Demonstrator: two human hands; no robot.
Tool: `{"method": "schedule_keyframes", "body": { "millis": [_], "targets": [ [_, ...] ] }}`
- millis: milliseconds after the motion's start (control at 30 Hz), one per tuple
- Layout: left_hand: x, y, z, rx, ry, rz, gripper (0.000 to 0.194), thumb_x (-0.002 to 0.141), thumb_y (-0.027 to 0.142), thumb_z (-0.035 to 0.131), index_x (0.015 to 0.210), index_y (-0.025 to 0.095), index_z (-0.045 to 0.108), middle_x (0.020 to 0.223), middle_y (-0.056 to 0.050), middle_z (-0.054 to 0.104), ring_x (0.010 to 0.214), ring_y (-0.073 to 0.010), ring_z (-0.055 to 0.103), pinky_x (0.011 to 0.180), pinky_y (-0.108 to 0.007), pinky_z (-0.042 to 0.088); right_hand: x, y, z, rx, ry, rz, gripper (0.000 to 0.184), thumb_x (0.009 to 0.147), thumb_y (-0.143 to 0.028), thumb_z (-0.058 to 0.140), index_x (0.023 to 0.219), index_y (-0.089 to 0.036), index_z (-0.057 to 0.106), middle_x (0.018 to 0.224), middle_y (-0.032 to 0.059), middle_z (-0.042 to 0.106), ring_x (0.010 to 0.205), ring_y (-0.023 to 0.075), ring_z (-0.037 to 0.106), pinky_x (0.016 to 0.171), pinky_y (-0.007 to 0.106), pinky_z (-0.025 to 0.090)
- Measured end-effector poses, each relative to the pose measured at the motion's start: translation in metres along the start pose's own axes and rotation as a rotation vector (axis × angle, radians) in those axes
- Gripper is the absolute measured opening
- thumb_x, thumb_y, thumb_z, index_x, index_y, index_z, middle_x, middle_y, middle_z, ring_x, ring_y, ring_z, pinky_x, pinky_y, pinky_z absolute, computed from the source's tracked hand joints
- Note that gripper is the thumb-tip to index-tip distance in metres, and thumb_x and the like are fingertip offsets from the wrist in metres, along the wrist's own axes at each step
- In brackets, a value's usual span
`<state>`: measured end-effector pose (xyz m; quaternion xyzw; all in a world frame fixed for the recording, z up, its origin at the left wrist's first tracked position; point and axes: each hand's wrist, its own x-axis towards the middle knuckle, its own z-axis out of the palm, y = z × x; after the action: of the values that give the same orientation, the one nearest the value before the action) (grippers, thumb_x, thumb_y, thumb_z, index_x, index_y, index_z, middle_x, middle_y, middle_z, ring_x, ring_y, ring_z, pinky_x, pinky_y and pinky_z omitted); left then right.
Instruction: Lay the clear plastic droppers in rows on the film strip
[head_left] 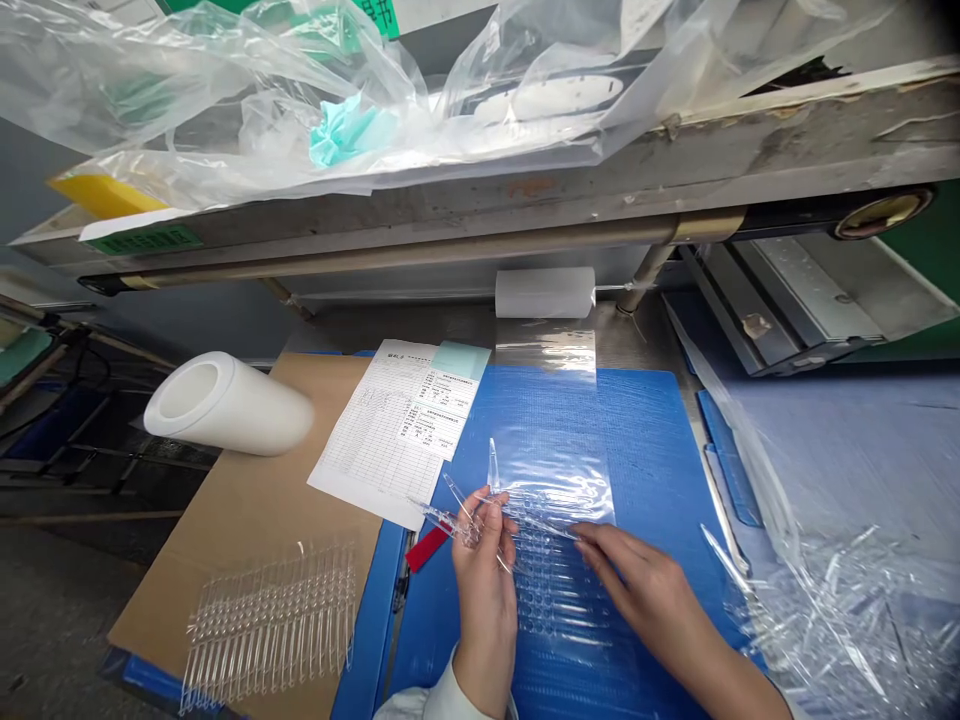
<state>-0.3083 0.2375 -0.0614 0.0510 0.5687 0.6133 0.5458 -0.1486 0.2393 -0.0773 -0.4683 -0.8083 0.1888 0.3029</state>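
Observation:
My left hand (484, 545) is closed around several clear, pointed plastic pieces (439, 515) that stick out between its fingers at different angles. To its right, my right hand (637, 570) pinches the end of one long clear plastic piece (546, 522), which reaches across toward the left hand. Beneath both hands, a strip of clear film (551, 440) lies over the blue mat (652, 440). A row of similar clear pieces (544, 590) shows on the film, partly hidden by the hands. What exact kind of part they are I cannot make out.
The film comes off a roll (545, 293) at the back. Loose clear pieces (847, 610) are heaped at right. On brown cardboard (322, 390) are a white roll (232, 405) and a row of clear pieces (274, 620). Printed sheets (382, 430) and a red strip (427, 548) lie nearby. A shelf (480, 200) overhangs.

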Motion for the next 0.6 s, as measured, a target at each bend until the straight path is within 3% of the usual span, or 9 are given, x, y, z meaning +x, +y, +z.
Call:
{"method": "schedule_keyframes", "body": {
  "millis": [100,200,300,433,600],
  "targets": [
    [0.002,0.006,-0.005,0.067,-0.110,-0.111,0.056,0.066,0.030,0.079,0.114,0.014,0.055,0.095,-0.011,0.069,0.061,-0.0096,0.060,0.050,-0.018,0.044,0.001,0.012,-0.001,-0.059,0.051,-0.007,0.020,0.096,-0.020,0.038,0.097,-0.016,0.058,0.083,0.0066,0.069,0.071,0.0177,0.067,0.061,0.027,0.054],
    [0.005,0.014,-0.016,0.128,-0.216,-0.245,0.067,0.065,0.027,0.080,0.122,0.009,0.049,0.072,-0.008,0.070,0.060,-0.0135,0.061,0.052,-0.020,0.045,0.005,0.030,-0.004,-0.097,0.090,-0.026,0.015,0.093,-0.015,0.044,0.096,-0.016,0.059,0.085,0.0063,0.067,0.077,0.0181,0.065,0.069,0.030,0.053],
    [0.008,0.022,-0.027,0.093,-0.259,-0.292,0.061,0.065,0.025,0.081,0.117,0.008,0.056,0.062,-0.004,0.065,0.053,-0.0110,0.056,0.048,-0.019,0.042,0.010,0.044,-0.004,-0.103,0.109,-0.050,0.012,0.091,-0.013,0.048,0.094,-0.016,0.060,0.086,0.0066,0.063,0.081,0.0180,0.061,0.073,0.031,0.050],
    [0.012,0.026,-0.031,-0.054,-0.274,-0.294,0.044,0.061,0.032,0.083,0.097,0.012,0.068,0.060,0.002,0.056,0.057,-0.0061,0.051,0.055,-0.017,0.043,0.015,0.054,0.002,-0.095,0.119,-0.059,0.011,0.091,-0.014,0.050,0.091,-0.015,0.061,0.083,0.0069,0.060,0.079,0.0182,0.057,0.070,0.032,0.049],
    [0.014,0.019,-0.030,-0.181,-0.241,-0.253,0.032,0.058,0.030,0.085,0.081,0.015,0.069,0.060,0.004,0.052,0.055,-0.0045,0.045,0.053,-0.015,0.039,0.016,0.058,0.012,-0.087,0.099,-0.043,0.011,0.091,-0.016,0.050,0.090,-0.016,0.062,0.083,0.0063,0.060,0.080,0.0190,0.056,0.070,0.034,0.048]
  ]
}}
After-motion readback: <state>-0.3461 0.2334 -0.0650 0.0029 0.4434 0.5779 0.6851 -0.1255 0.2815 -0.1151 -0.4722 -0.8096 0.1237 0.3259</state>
